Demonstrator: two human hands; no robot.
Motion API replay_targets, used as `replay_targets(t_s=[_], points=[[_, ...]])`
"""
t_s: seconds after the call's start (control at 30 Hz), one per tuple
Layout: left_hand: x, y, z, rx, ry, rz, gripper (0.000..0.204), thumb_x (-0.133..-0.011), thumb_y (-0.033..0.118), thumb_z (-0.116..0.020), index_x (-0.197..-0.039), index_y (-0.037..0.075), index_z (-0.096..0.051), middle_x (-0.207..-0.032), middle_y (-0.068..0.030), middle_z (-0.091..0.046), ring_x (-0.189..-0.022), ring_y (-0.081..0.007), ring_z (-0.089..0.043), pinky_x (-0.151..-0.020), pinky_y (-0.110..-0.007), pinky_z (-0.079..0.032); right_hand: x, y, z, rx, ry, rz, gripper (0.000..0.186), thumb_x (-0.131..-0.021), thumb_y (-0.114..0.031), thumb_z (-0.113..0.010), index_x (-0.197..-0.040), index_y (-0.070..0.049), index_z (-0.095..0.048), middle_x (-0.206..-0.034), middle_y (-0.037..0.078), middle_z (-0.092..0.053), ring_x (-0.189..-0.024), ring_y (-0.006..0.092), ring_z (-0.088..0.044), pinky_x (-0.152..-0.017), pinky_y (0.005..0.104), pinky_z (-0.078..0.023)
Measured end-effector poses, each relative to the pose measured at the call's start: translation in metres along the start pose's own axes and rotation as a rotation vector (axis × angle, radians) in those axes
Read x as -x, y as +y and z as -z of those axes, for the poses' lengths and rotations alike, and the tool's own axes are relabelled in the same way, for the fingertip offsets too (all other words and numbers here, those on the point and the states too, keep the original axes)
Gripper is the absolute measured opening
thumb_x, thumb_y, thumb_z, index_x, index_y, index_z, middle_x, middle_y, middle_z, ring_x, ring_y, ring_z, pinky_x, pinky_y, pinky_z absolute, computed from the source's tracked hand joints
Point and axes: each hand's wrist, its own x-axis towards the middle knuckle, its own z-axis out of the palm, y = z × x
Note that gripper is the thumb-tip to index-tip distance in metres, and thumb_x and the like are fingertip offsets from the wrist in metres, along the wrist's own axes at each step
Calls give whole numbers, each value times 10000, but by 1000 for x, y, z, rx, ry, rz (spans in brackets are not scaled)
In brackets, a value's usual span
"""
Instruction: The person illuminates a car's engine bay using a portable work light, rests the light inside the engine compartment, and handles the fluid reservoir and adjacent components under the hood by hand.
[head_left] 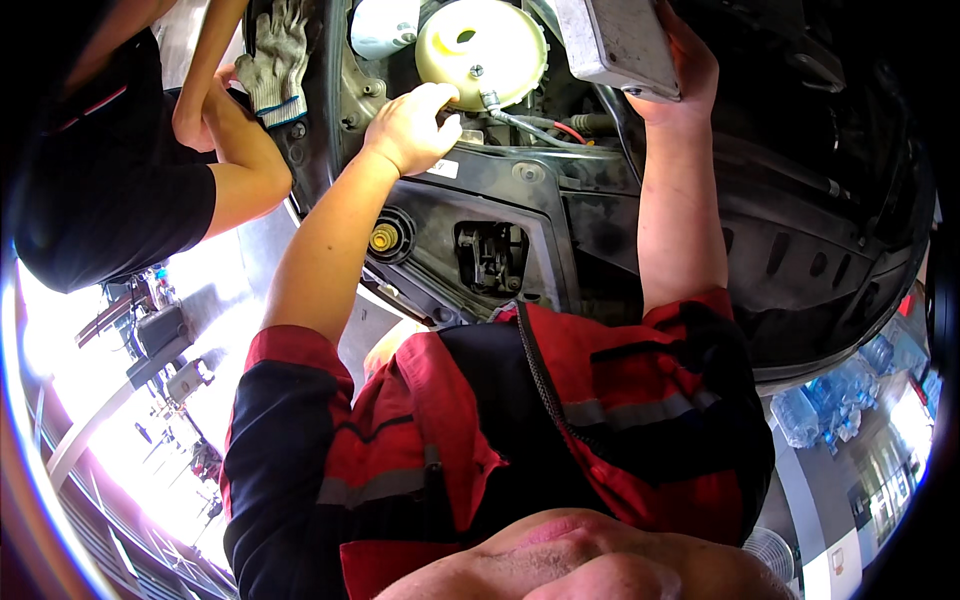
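Note:
My right hand [690,72] is wrapped round the side of a grey metal box [622,45], held up over the engine bay at the top right. Only part of that hand shows; the box's far end runs out of view. My left hand [412,130] lies at the lower left rim of a round, cream-yellow plastic reservoir [510,65]. Its index finger and thumb are apart, with nothing visible between them; the other fingers are partly hidden. A grey hose [535,128] leaves a fitting on the reservoir, beside a red cable.
A white container [385,28] stands left of the reservoir. A knitted work glove [272,65] lies on the car's edge near another person's arm [245,165]. Black body panels [800,255] fill the right side. Several clear plastic bottles [830,400] stand at the lower right.

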Motion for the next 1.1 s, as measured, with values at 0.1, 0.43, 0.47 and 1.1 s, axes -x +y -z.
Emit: replay_targets(t_s=[0.1,0.43,0.47,1.1], points=[[-2,0,1,-14,-26,6,304,-865,215,-673,-1139,90,-633,-1067,-120,-680,-931,-288,-681,-846,-377,-554,1,0,-2,-5,6,-5,434,-1051,-252,-503,-1313,80,-600,-1259,236,-685,-1144,355,-689,-1002,464,-542],[-1,0,0,-36,-15,2,311,-869,233,-667,-1141,90,-620,-1084,-128,-672,-961,-297,-680,-863,-389,-552,1,-1,10,5,-51,30,425,-1064,-248,-481,-1291,86,-612,-1231,234,-699,-1103,342,-710,-968,451,-561],[-1,0,0,-40,-23,7,313,-870,235,-667,-1144,90,-620,-1085,-127,-672,-962,-296,-681,-863,-388,-553,1,-1,9,17,-53,31,427,-1065,-250,-480,-1292,87,-611,-1233,234,-698,-1105,341,-709,-968,450,-561],[-2,5,5,-23,-126,94,359,-896,315,-617,-1196,117,-623,-1204,-115,-667,-1102,-326,-649,-969,-421,-523,1,1,3,12,-56,14,426,-1057,-247,-493,-1279,94,-619,-1239,239,-694,-1109,336,-708,-969,443,-563]])
